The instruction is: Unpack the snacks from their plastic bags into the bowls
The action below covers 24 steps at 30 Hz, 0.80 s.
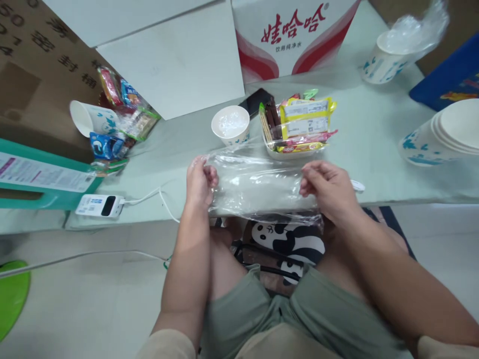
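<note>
Pale green tabletop [377, 139] under a packed snack tray [284, 155], with a light floor [93, 304] below. Nearest, in front of the snack tray and beyond the table edge, black-and-white panda prints [305, 244]. Spread out just in front of the snack tray, a sheet of clear plastic film [258, 192]. Gripped at one end in the curled fingers of the left hand [201, 180], front-left of the snack tray; pinched at the other between thumb and fingertips of the right hand [329, 189], front-right of it. Cannot tell about contact between film and tray. Well left and a little forward of the snack tray, a white device [93, 205]. Just left of it, a paper cup [230, 124]; well to its right, a stack of paper cups [421, 144]. Behind-left of the snack tray, close by, a dark phone [258, 101]; much farther left, wrapped snacks [140, 122] beside a tipped paper cup [98, 119]. Behind the snack tray, a white carton with red lettering [294, 57]; behind and well right, an upright paper cup [381, 67] with crumpled plastic [406, 32] inside, near a blue box [449, 75].
</note>
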Tool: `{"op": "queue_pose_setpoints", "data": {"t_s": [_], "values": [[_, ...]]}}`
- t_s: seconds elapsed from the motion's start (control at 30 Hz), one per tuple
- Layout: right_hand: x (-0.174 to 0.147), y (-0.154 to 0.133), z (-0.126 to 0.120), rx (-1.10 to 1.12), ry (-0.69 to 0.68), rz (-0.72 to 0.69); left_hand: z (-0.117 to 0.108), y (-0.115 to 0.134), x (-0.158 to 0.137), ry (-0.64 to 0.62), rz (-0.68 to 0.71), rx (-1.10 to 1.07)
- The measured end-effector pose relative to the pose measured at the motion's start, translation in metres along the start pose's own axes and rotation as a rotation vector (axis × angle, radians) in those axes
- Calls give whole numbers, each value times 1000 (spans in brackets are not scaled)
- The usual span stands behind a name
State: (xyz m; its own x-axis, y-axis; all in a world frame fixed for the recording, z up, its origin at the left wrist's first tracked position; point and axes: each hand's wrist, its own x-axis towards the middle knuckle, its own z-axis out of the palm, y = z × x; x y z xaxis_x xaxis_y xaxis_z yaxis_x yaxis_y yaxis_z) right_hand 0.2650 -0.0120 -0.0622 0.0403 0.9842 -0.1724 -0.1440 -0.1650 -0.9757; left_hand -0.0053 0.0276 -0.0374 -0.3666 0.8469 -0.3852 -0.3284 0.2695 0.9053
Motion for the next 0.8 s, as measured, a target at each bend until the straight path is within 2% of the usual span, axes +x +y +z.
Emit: {"op": "queue_pose_setpoints", "data": {"t_s": [0.07, 0.13, 0.23, 0.3, 0.37, 0.47, 0.53, 0.6, 0.7, 0.8], "values": [[4, -2, -3, 12, 150, -67, -1, 2, -1, -84, -104, -81], [10, -3, -6, 30, 247, -113, -2, 1, -5, -230, -233, -89], [16, -2, -7, 44, 294, -127, -3, -5, -12, -379, -340, 111], [18, -1, -8, 57, 317, -136, -3, -10, -16, -419, -321, 289], [19, -2, -10, 83, 373, -155, -5, -11, -16, -443, -246, 355], [20, -6, -13, 132, 467, -165, -9, -5, -13, -400, -68, 181], [19, -7, -15, 158, 464, -150, -12, -1, -10, -334, 2, -1], [19, -6, -15, 168, 413, -126, -12, 1, -9, -320, -65, -99], [19, -2, -14, 147, 314, -81, -8, -2, -10, -420, -230, -17], [20, 1, -14, 125, 285, -59, -7, -7, -10, -475, -169, 148]]}}
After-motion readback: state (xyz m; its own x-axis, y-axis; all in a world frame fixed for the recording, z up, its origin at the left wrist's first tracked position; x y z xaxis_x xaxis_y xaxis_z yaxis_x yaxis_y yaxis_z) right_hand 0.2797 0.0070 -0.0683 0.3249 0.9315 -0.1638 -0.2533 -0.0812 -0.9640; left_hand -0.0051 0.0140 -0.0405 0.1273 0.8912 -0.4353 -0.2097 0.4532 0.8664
